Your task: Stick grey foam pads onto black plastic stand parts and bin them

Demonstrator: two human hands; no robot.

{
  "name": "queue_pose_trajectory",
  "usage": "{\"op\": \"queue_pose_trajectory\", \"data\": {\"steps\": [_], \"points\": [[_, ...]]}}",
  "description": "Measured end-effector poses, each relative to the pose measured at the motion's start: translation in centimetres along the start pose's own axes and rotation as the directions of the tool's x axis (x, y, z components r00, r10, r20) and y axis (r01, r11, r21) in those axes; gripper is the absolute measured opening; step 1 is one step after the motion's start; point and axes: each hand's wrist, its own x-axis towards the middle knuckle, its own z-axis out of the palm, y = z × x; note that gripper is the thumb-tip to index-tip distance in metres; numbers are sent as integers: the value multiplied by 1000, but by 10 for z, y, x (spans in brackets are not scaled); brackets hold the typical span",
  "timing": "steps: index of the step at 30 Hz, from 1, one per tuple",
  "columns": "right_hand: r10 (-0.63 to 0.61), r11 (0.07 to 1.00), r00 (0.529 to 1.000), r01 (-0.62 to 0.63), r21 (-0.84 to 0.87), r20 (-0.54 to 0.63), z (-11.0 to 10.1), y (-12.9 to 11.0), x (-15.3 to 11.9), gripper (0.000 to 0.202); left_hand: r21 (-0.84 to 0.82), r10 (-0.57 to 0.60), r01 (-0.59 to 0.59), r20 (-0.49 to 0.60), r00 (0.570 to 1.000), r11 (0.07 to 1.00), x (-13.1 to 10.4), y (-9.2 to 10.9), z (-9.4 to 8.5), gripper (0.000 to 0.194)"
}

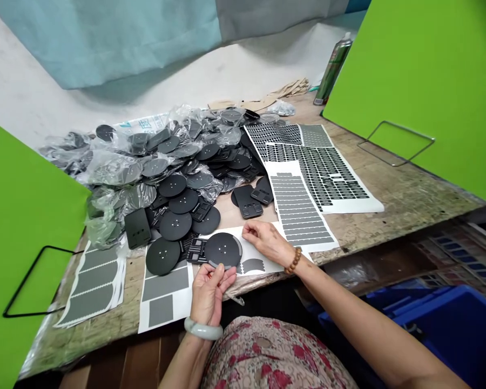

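My left hand grips the near edge of a round black disc, thumb on top. The disc has small holes near its middle and lies tilted over a white sheet; a paler grey strip runs along its right rim. Just right of the disc, my right hand is closed in a pinch above the sheet; what its fingertips hold, if anything, is too small to make out. Under them, the white sticker sheet carries curved grey pieces. More black discs lie left of my left hand.
Bagged black parts are heaped at the back left. Printed label sheets cover the table's right middle, and grey sheets lie front left. Green panels flank the table. A spray can stands at the back right.
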Motion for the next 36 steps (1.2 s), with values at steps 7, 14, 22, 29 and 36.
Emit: {"op": "queue_pose_trajectory", "data": {"steps": [7, 14, 22, 29, 36], "points": [[86, 964, 994, -102, -246, -73, 7, 12, -61, 9, 116, -102, 96, 47, 994, 989, -3, -9, 8, 39], [128, 948, 983, -160, -276, -128, 16, 15, -66, 12, 694, -207, -56, 290, 935, 718, -21, -9, -6, 31], [120, 948, 981, -158, -275, -151, 18, 17, -67, 10, 644, 249, -762, 750, 613, -65, -26, -21, -2, 27], [135, 939, 981, -172, -299, -140, 20, 16, -66, 12, 616, 94, -730, 779, 620, -296, -23, -26, 5, 43], [130, 945, 981, -166, -283, -142, 19, 15, -65, 10, 594, 71, -697, 779, 623, -401, -23, -28, 11, 49]]}}
